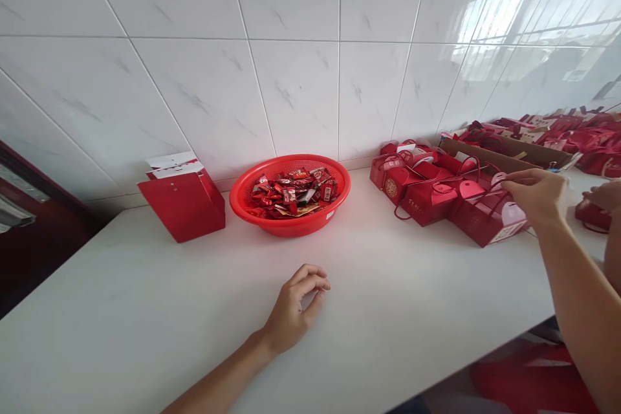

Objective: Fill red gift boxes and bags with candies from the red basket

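My left hand (297, 310) rests above the white table in front of the red basket, its fingers curved and apart with nothing in them. At the right, my right hand (536, 193) reaches to the nearest red gift box (485, 220), its fingers pinched at the box's top by the handle and pale flap. Several more red boxes (429, 199) with cord handles stand beside it. A round red plastic basket (291, 228) holds many small red-wrapped sweets (290, 196).
A tall red box (187, 207) with white papers stands at the left. A cardboard tray (509, 150) and many red boxes (582, 136) lie at the back right. Another person's hand (604, 196) is at the right edge. The tiled wall (301, 90) bounds the white table (145, 317).
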